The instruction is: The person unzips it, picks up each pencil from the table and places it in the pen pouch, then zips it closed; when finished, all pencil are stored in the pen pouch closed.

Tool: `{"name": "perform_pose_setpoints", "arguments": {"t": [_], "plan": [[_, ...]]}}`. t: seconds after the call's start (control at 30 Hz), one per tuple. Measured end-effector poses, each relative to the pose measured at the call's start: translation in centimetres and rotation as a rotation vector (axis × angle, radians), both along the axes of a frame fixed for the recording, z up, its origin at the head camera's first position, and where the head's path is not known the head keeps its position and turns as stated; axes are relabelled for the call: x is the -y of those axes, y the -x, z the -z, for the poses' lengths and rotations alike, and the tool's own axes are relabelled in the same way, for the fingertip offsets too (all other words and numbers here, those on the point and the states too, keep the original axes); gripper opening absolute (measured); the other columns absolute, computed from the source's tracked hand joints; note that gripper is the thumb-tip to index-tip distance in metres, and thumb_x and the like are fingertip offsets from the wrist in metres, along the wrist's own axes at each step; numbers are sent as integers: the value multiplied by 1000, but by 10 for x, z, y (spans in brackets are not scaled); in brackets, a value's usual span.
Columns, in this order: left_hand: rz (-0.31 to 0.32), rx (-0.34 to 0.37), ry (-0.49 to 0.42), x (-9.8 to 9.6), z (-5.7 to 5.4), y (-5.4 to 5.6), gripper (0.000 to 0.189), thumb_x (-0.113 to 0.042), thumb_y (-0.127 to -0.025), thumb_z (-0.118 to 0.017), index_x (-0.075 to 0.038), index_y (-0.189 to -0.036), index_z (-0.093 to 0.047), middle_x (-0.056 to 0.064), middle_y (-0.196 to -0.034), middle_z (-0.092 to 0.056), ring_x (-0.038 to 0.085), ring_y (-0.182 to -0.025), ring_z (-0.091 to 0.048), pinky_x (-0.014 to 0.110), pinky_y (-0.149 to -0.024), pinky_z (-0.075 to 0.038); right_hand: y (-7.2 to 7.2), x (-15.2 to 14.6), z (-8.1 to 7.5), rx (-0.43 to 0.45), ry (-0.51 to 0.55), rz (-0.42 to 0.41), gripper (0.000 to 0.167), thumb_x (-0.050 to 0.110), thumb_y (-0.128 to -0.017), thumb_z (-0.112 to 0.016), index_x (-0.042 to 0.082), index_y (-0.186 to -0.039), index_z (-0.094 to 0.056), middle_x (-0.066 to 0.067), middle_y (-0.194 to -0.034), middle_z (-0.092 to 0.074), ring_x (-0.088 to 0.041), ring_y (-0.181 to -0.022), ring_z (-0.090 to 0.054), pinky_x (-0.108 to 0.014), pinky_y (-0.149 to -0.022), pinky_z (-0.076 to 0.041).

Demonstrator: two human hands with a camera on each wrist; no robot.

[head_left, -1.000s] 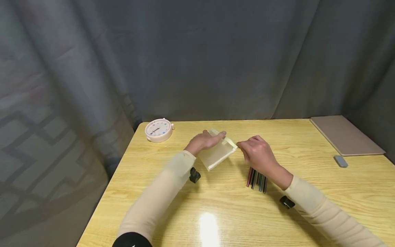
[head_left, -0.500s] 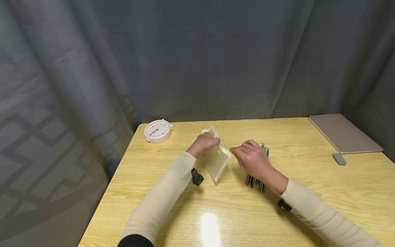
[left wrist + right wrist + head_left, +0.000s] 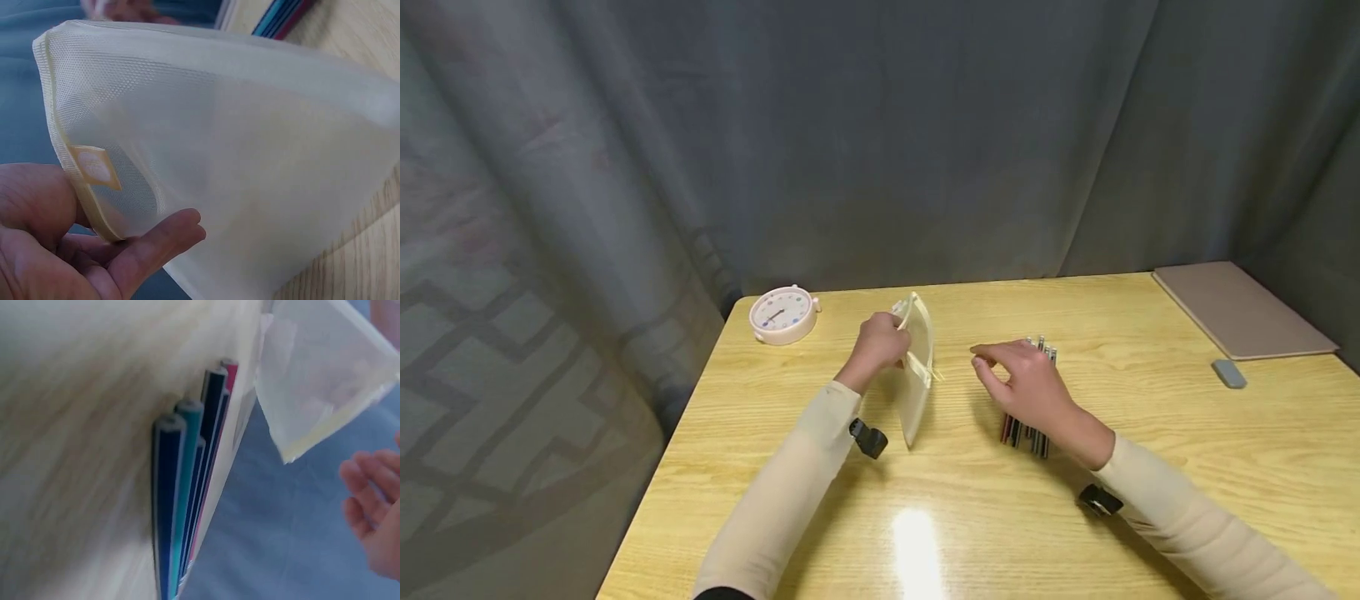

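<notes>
My left hand (image 3: 881, 340) grips the edge of a pale cream mesh pouch (image 3: 914, 400) above the table. The pouch's mouth gapes, with a cord or zip end dangling at its right side in the head view. A small yellow-edged label (image 3: 95, 167) shows near the held rim in the left wrist view. My right hand (image 3: 1028, 385) hovers to the right, thumb and fingers bent loosely apart with nothing between them. Under it lies a row of dark, teal and red pencils (image 3: 172, 494), partly covered by the hand in the head view.
A pink round clock (image 3: 784, 315) lies at the table's back left. On the far right are a flat brownish-pink board or folder (image 3: 1243, 310) and a grey eraser-like block (image 3: 1228, 373). A dark grey curtain (image 3: 895, 150) hangs behind the wooden table (image 3: 820, 517).
My right hand has let go of the pouch's corner and moved slightly right. The pouch has turned from lying flat-on to standing edge-on, its mouth gaping, in my left hand.
</notes>
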State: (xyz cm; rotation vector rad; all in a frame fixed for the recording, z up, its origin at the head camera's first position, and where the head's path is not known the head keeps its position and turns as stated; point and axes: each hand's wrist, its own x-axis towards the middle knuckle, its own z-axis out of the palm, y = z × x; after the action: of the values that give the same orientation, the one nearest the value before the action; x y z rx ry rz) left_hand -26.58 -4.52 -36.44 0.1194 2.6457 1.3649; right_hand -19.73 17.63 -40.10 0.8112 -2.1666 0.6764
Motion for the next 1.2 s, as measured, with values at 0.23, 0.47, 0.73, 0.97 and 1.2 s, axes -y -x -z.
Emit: {"name": "perform_pose_setpoints", "arguments": {"t": [0.23, 0.47, 0.73, 0.97, 1.2], "plan": [[-8, 9, -63, 10, 0, -5, 40, -4, -96, -49, 4, -130, -68, 24, -114, -70, 21, -69, -66, 48, -77, -64, 4, -37, -3, 435, 159, 197, 29, 17, -105, -56, -3, -105, -78, -14, -84, -77, -26, -69, -72, -37, -65, -58], [-43, -19, -66, 11, 3, -9, 42, -4, -95, -51, 4, -132, -67, 22, -107, -71, 15, -62, -58, 29, -58, -58, 12, -81, -2, 764, 277, 339, 56, 38, -109, -48, -12, -106, -73, -20, -84, -76, -21, -64, -73, -25, -58, -59], [-52, -20, -72, 10, 0, -9, 41, -3, -94, -52, 5, -131, -67, 20, -95, -72, 14, -58, -56, 25, -53, -50, 19, -110, 13, 1001, 266, 397, 59, 40, -107, -54, -17, -109, -70, -6, -71, -75, -12, -60, -71, -38, -69, -64], [-46, -38, -44, 9, -2, -10, 42, -4, -94, -51, 4, -133, -67, 21, -111, -72, 20, -72, -63, 22, -55, -51, 23, -110, 17, 1069, 225, 350, 47, 34, -103, -65, -12, -95, -74, -3, -70, -73, -13, -61, -72, -29, -61, -62], [-40, -20, -44, 9, -3, -10, 41, -7, -97, -50, 3, -133, -67, 22, -114, -72, 21, -72, -64, 22, -55, -52, 26, -107, 16, 1072, 63, 364, 32, 23, -96, -74, -9, -95, -72, -3, -69, -73, -14, -61, -71, -30, -61, -60]]}}
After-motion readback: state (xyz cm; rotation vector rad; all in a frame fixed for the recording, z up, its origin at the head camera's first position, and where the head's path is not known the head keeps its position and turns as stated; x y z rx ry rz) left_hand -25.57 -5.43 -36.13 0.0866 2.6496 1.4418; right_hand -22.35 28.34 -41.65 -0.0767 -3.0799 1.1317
